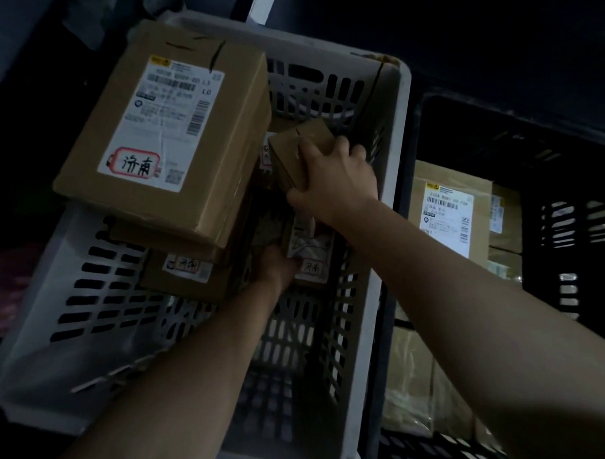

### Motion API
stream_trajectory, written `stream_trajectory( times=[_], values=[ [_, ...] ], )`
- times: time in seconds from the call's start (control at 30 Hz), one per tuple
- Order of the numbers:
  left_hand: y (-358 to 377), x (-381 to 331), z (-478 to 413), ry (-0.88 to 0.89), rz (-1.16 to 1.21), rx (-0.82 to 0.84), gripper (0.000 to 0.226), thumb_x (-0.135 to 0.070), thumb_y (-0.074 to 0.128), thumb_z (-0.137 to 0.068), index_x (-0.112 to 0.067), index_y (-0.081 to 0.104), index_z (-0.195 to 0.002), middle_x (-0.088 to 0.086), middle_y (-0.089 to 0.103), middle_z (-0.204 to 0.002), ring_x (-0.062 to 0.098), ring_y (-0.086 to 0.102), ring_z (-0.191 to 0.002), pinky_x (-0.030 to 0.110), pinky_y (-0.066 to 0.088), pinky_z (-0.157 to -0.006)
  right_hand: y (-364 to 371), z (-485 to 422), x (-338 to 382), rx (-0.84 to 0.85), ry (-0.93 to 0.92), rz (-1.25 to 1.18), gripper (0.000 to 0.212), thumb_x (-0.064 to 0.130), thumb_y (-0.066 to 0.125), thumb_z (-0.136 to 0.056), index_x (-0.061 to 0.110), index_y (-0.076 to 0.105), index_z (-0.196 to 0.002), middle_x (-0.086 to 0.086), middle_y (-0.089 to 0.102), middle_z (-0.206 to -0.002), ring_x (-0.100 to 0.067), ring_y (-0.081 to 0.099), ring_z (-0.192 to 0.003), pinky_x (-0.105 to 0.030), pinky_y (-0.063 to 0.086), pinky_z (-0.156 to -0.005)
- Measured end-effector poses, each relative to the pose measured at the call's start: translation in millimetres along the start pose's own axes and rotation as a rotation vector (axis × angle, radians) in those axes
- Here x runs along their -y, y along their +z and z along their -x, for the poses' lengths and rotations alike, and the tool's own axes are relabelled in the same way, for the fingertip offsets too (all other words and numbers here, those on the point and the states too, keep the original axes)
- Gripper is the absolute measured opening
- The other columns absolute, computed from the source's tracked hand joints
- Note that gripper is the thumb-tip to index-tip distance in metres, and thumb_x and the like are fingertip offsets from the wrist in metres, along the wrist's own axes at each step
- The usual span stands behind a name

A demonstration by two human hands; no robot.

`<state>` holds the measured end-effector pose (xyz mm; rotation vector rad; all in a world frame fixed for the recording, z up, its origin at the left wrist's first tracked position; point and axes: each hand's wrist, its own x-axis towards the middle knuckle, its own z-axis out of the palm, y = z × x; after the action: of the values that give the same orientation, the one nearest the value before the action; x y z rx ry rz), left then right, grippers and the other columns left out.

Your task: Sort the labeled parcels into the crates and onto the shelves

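Parcels mid-stow: right hand [334,175] clamps the small brown box [285,153] inside the white crate [29,340], beside the big labeled box [160,128]. Left hand [277,266] is down by a flat packet [310,253]. It's too dark to tell its grip, but it's probably clearing a gap. Next up: lower the box into that slot.

The small box [290,153] in my right hand [333,182] is matt brown cardboard — like the big box [91,136] far left, with its smooth white paper label [167,121]. The crate [397,136] is pale matt plastic; the black crate [569,221] on the right — plastic too.
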<state>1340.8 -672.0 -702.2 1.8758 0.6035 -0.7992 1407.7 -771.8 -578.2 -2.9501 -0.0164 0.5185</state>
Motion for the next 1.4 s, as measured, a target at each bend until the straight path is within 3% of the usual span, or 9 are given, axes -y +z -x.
stream_trajectory(
  times=[0.13,0.27,0.4,0.57,0.73,0.83,1.0,1.17,1.4],
  values=[
    [5.1,-1.2,-5.2,-0.098,0.335,-0.001,0.063,-0.012,0.067,-0.086,-0.006,0.035,-0.14,0.007,0.052,-0.125,0.025,0.054,-0.104,0.03,0.048,-0.079,4.3,0.7,-8.1,0.043,-0.02,-0.03,0.086,0.054,0.059,-0.083,0.029,0.014,-0.152,-0.025,0.026,-0.146,-0.048,0.028,-0.131,-0.05,0.038,-0.098],
    [9.5,20.6,-41.1,-0.295,0.438,0.127,0.123,-0.073,0.081,-0.032,-0.015,0.048,-0.135,0.009,0.06,-0.125,0.029,0.061,-0.106,0.045,0.05,-0.094,3.3,-1.9,-8.6,0.048,-0.026,-0.046,0.082,0.053,0.059,-0.084,0.028,0.018,-0.151,-0.025,0.028,-0.143,-0.045,0.03,-0.129,-0.049,0.037,-0.098],
    [-6.2,-1.2,-20.5,-0.285,0.442,0.295,0.058,-0.054,0.058,-0.085,-0.007,0.062,-0.12,0.018,0.065,-0.113,0.03,0.062,-0.105,0.042,0.046,-0.1,3.3,-4.7,-10.6,0.043,-0.021,-0.076,0.079,0.052,0.059,-0.085,0.027,0.022,-0.15,-0.024,0.029,-0.143,-0.045,0.03,-0.129,-0.048,0.036,-0.099],
    [0.8,-0.6,-27.0,-0.288,0.637,0.225,0.053,-0.042,0.023,-0.103,-0.005,0.056,-0.121,0.016,0.057,-0.12,0.027,0.055,-0.1,0.039,0.044,-0.094,6.7,-8.6,-11.6,0.032,-0.013,-0.083,0.078,0.053,0.057,-0.085,0.025,0.023,-0.15,-0.024,0.03,-0.142,-0.044,0.031,-0.129,-0.047,0.036,-0.099],
    [8.2,6.0,-30.7,-0.247,0.628,0.185,0.042,-0.02,0.026,-0.104,0.006,0.047,-0.13,0.024,0.049,-0.132,0.036,0.053,-0.109,0.034,0.043,-0.092,9.8,-12.0,-13.2,0.026,-0.016,-0.082,0.079,0.054,0.057,-0.085,0.027,0.021,-0.151,-0.023,0.031,-0.142,-0.043,0.032,-0.129,-0.047,0.036,-0.099],
    [5.1,-1.0,-27.3,-0.189,0.698,0.305,0.047,-0.04,0.029,-0.102,-0.004,0.056,-0.115,0.019,0.057,-0.116,0.032,0.056,-0.102,0.035,0.044,-0.093,9.5,-12.6,-12.9,0.02,-0.01,-0.088,0.078,0.053,0.056,-0.085,0.027,0.022,-0.15,-0.023,0.031,-0.142,-0.044,0.032,-0.128,-0.047,0.036,-0.099],
    [-10.7,14.7,-15.9,-0.169,0.428,0.3,0.085,-0.055,0.074,-0.067,-0.019,0.046,-0.139,0.011,0.062,-0.125,0.027,0.063,-0.107,0.034,0.053,-0.083,3.0,-10.2,-10.7,0.041,0.024,-0.12,0.075,0.051,0.057,-0.086,0.023,0.025,-0.148,-0.025,0.029,-0.141,-0.045,0.031,-0.128,-0.047,0.035,-0.1],
    [-29.8,0.0,3.4,0.01,0.256,0.095,0.082,-0.024,0.069,-0.084,-0.025,0.021,-0.15,0.006,0.043,-0.143,0.028,0.046,-0.126,0.034,0.041,-0.098,-7.7,-4.7,-5.5,0.037,0.082,-0.238,0.081,0.054,0.058,-0.085,0.027,0.018,-0.15,-0.023,0.022,-0.142,-0.048,0.03,-0.127,-0.048,0.035,-0.1],
    [-18.3,-16.0,57.3,-0.027,-0.482,-0.314,0.092,-0.061,0.061,-0.076,-0.033,0.012,-0.149,0.02,0.03,-0.14,0.04,0.031,-0.127,0.049,0.024,-0.105,-18.0,10.2,7.6,-0.065,0.14,-0.244,0.085,0.054,0.06,-0.084,0.037,0.009,-0.151,-0.022,0.004,-0.154,-0.051,0.021,-0.134,-0.055,0.034,-0.101]
  ],
)
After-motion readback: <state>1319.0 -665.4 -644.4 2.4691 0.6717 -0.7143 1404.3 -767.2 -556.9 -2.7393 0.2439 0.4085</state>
